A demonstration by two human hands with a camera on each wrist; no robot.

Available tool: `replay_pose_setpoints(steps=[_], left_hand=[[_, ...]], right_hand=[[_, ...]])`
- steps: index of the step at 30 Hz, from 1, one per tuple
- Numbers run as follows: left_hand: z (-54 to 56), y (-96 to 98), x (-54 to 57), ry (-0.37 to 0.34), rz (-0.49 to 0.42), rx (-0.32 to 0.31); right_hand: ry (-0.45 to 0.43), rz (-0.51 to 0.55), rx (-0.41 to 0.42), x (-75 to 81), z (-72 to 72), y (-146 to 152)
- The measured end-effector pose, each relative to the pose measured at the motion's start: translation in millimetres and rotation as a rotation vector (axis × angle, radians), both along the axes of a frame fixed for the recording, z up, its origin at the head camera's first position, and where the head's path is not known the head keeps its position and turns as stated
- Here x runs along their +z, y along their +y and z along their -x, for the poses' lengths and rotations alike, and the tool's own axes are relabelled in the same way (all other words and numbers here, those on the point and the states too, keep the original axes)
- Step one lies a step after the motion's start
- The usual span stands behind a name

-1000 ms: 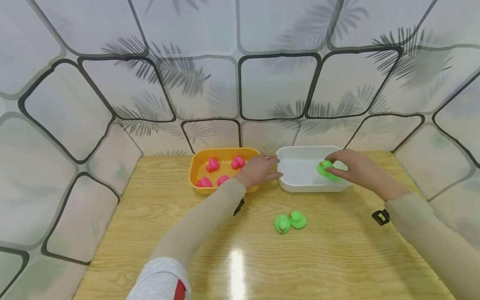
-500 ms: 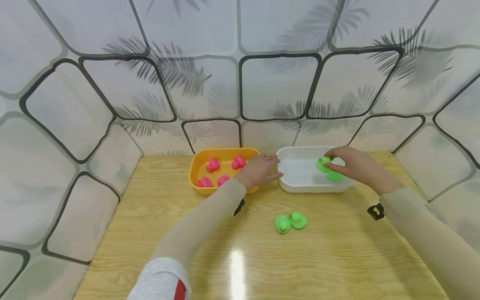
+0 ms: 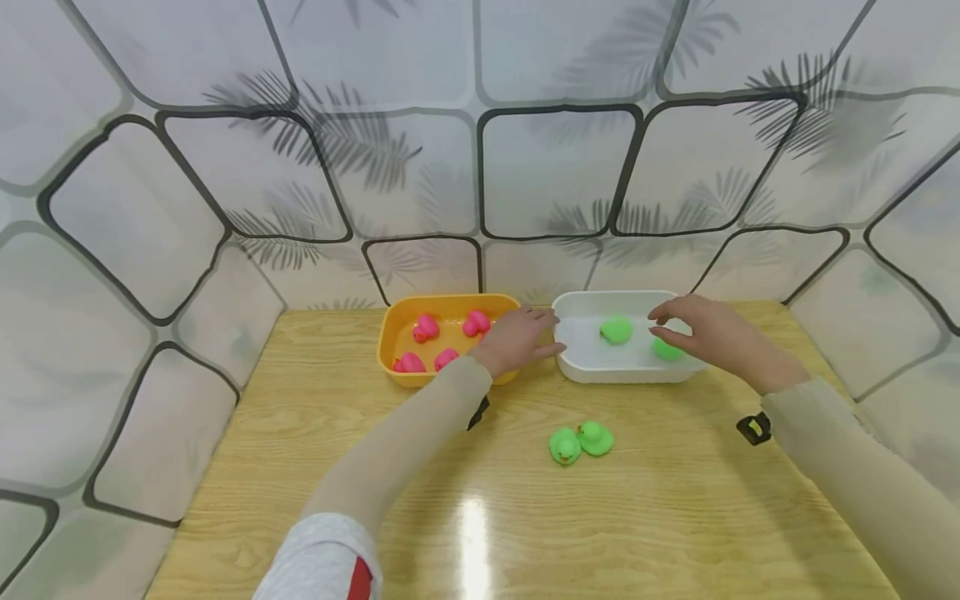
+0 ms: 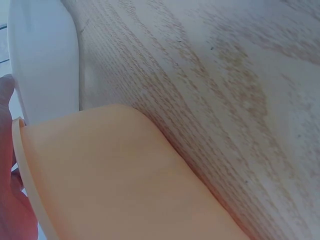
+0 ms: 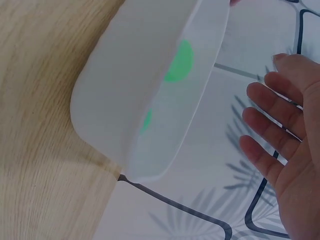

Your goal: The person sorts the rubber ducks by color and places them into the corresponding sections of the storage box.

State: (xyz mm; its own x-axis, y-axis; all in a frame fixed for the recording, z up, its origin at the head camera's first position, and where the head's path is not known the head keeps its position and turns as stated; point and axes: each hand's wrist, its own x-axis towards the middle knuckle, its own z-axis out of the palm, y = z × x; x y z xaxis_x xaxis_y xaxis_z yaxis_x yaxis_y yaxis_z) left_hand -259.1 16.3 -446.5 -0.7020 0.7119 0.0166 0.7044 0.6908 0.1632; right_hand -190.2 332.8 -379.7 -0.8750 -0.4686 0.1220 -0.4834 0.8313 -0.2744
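Note:
My right hand (image 3: 708, 337) hovers over the right end of the white tub (image 3: 622, 376), fingers parted and holding nothing. Inside that tub lie two green rubber ducks: one left of its middle (image 3: 618, 330), the other (image 3: 667, 349) partly under my thumb in the head view. The right wrist view shows the fingers (image 5: 265, 105) loosely bent beside the tub's rim. My left hand (image 3: 517, 337) lies across the right end of the orange tub (image 3: 385, 342), fingertips at the white tub's left rim. It holds nothing.
Two more green ducks (image 3: 597, 439) sit side by side on the wooden table (image 3: 337, 425), in front of the tubs. Several pink ducks (image 3: 426, 328) are in the orange tub. A patterned wall (image 3: 555, 175) rises right behind both tubs.
My right hand lifted a green duck slightly, then let it go; it now lies farther left in the white tub, apart from the other duck. My left hand stayed put.

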Motion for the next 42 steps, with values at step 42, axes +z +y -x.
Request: replay_pose_setpoints(steps=[42], left_hand=[[-1.9,0.7,1.0,0.003,0.012,0.004]], right_hand=[[0.226,0.099,0.314,-51.0,-61.2,-30]])
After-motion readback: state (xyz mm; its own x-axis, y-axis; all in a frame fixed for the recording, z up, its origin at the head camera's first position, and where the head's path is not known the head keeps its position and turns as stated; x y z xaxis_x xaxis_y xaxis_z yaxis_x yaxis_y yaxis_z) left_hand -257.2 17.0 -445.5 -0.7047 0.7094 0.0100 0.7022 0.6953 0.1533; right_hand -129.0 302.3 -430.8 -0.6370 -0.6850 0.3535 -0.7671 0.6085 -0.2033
